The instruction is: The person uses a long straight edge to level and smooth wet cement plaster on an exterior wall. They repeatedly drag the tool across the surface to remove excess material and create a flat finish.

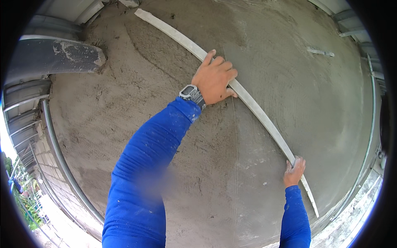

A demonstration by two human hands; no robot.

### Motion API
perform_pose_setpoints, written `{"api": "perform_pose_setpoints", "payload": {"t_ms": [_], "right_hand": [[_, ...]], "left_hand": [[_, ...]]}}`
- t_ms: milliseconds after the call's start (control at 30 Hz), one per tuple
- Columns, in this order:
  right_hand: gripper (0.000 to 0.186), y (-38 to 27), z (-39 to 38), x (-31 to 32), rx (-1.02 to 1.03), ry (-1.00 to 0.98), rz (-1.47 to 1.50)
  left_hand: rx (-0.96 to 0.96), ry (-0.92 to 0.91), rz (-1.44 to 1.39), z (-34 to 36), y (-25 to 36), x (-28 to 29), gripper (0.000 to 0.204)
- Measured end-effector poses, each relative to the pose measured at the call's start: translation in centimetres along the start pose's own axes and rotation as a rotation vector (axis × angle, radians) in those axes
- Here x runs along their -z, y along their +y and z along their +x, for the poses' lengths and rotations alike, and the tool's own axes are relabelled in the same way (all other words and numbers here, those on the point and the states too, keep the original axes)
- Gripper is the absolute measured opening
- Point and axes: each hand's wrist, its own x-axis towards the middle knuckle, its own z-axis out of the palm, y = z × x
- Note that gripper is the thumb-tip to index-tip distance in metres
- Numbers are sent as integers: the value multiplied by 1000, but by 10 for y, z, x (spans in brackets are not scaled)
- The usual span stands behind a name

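Observation:
A long, pale straightedge lies slantwise against a wall of grey cement plaster, from the upper left down to the lower right. My left hand grips it above its middle, fingers over the far edge and thumb below. Lower down, near the other end, the fingers of my right hand are wrapped around the bar. Rough, pitted plaster shows left of the bar; the surface to its right looks smoother. A thin string line runs up the wall between my forearms.
A thick grey pipe juts in at upper left, its end smeared with cement. Metal poles stand at the left and right. A small cement-coated bar shows on the upper right wall. Bare blockwork lies beyond the left pole.

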Motion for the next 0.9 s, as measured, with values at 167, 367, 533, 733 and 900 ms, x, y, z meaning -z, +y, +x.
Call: {"api": "perform_pose_setpoints", "payload": {"t_ms": [167, 367, 533, 733, 900], "right_hand": [[37, -19, 15, -8, 81, 82, -56], [41, 1, 2, -5, 116, -17, -28], [43, 13, 5, -6, 204, -26, -21], [37, -28, 48, 19, 324, -131, -2], [34, -89, 93, 22, 455, -144, 48]], "left_hand": [[-21, 88, 15, -3, -35, 12, 52], [-13, -49, 40, -6, -18, 17, 52], [-58, -172, 54, 0, 17, 10, 52], [5, -208, 122, 9, -9, 19, 51], [40, -183, 211, 1, -79, 33, 52]]}}
